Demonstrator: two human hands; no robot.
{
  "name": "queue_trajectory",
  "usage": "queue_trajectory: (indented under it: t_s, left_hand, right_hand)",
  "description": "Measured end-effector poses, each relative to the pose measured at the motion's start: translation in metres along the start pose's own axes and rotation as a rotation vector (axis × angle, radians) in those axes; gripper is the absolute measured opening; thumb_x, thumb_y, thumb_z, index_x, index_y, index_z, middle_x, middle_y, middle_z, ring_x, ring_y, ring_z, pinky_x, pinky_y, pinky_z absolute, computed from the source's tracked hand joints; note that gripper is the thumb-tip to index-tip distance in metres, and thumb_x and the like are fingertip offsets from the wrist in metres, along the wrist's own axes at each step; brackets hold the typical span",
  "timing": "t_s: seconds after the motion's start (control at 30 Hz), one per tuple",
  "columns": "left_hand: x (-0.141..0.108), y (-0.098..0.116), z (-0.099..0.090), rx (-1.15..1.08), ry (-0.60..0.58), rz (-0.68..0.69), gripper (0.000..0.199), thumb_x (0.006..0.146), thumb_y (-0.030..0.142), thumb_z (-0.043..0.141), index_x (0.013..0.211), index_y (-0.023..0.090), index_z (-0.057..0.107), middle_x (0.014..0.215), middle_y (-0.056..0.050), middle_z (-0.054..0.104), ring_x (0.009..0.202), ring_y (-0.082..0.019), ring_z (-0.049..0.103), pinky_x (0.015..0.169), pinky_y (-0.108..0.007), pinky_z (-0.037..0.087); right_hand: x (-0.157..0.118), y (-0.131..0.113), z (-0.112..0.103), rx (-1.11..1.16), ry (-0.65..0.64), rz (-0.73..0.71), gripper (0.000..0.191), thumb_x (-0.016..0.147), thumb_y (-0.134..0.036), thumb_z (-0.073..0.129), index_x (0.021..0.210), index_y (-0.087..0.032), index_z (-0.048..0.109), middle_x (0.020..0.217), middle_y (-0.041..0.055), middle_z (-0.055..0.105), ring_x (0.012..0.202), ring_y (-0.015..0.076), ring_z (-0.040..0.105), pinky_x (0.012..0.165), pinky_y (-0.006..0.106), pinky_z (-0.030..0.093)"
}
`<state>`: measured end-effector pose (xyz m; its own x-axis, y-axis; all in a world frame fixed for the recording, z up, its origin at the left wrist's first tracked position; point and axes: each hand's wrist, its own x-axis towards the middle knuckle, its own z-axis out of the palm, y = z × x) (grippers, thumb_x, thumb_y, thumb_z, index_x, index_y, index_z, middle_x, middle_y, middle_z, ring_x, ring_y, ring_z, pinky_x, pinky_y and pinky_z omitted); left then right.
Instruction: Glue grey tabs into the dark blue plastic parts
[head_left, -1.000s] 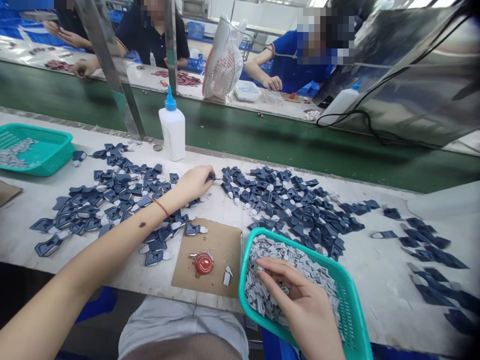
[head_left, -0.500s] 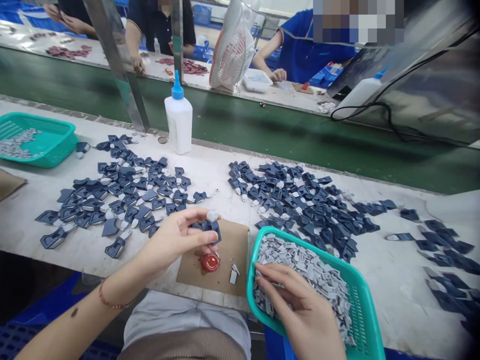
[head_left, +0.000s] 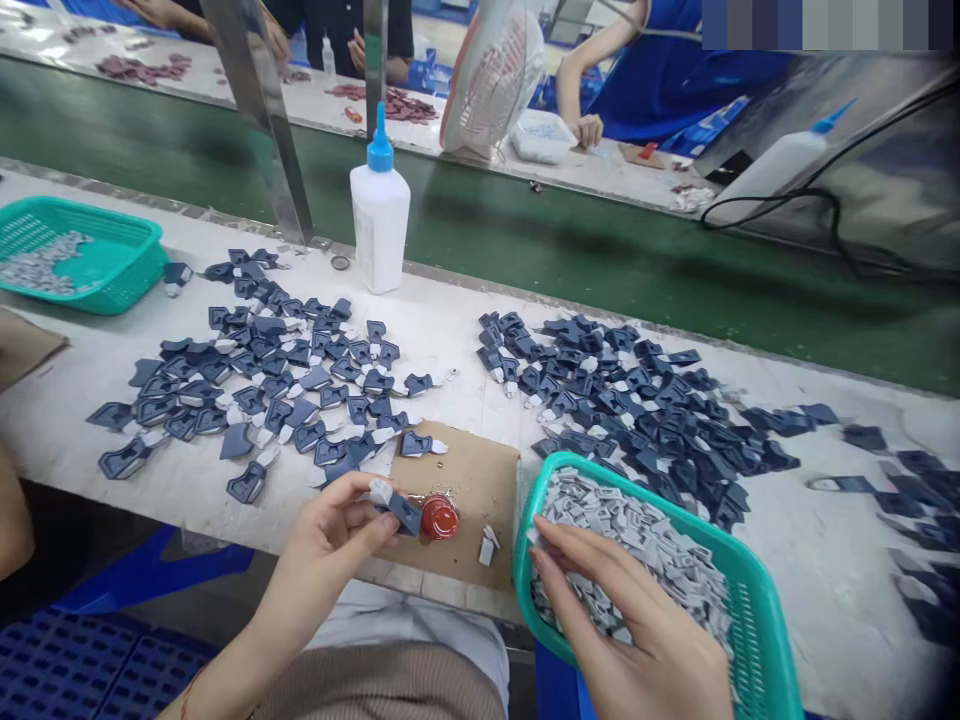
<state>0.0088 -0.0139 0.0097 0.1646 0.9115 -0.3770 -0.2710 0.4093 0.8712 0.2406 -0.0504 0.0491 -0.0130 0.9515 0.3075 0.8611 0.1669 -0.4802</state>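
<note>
My left hand point(head_left: 337, 540) is closed on a dark blue plastic piece point(head_left: 401, 513) with a light grey tip, pinched between thumb and fingers just left of a small red pot point(head_left: 439, 517). The pot stands on a brown cardboard sheet point(head_left: 499, 480), its surface glossy. Another dark blue piece point(head_left: 417, 444) with a pale tip lies at the cardboard's far edge. Over the near left side of a green basket point(head_left: 772, 620) of small grey plastic parts point(head_left: 600, 510), my right hand point(head_left: 637, 620) pinches a small grey part point(head_left: 534, 535) between thumb and index finger.
Dark blue pieces lie in a left heap point(head_left: 277, 380) and a right heap point(head_left: 637, 400). A white bottle point(head_left: 380, 225) with a blue nozzle stands behind them. Another green basket point(head_left: 127, 250) is at far left. Metal posts point(head_left: 262, 120) rise behind; people work across the green divider.
My left hand has drawn nearer my body, still holding the dark blue piece and turning it. My right hand's fingertips now show a small grey part. The view has shifted slightly.
</note>
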Motion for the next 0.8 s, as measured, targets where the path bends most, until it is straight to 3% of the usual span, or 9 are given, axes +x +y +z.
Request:
queue_trajectory:
  t_s: [0.17,0.33,0.8]
  left_hand:
    - [-0.003,-0.016,-0.001,0.062,-0.032,0.035,0.016,0.086,0.031,0.069,0.098,0.021,0.067,0.095,-0.003,0.070,0.087,-0.016,0.065,0.077,-0.022,0.052]
    - [-0.004,-0.022,-0.001,0.069,-0.073,0.053,0.013,0.087,0.028,0.067,0.099,0.021,0.065,0.095,-0.003,0.067,0.087,-0.015,0.064,0.078,-0.023,0.051]
    - [-0.001,-0.020,-0.002,0.067,-0.104,0.047,0.010,0.086,0.025,0.067,0.095,0.021,0.065,0.097,-0.003,0.067,0.090,-0.016,0.065,0.080,-0.023,0.052]
  right_hand:
    - [0.015,-0.020,0.023,0.107,-0.069,-0.121,0.017,0.094,-0.017,0.053,0.103,-0.020,0.068,0.098,0.0074,0.072,0.088,0.0188,0.071,0.077,0.027,0.058]
    - [0.017,-0.027,0.043,0.130,-0.173,-0.136,0.018,0.096,-0.016,0.050,0.104,-0.019,0.066,0.099,0.0085,0.069,0.090,0.0179,0.069,0.077,0.027,0.057]
    - [0.016,-0.029,0.048,0.221,-0.228,-0.064,0.013,0.094,-0.013,0.055,0.092,-0.019,0.066,0.089,0.0051,0.064,0.082,0.0155,0.065,0.072,0.024,0.053]
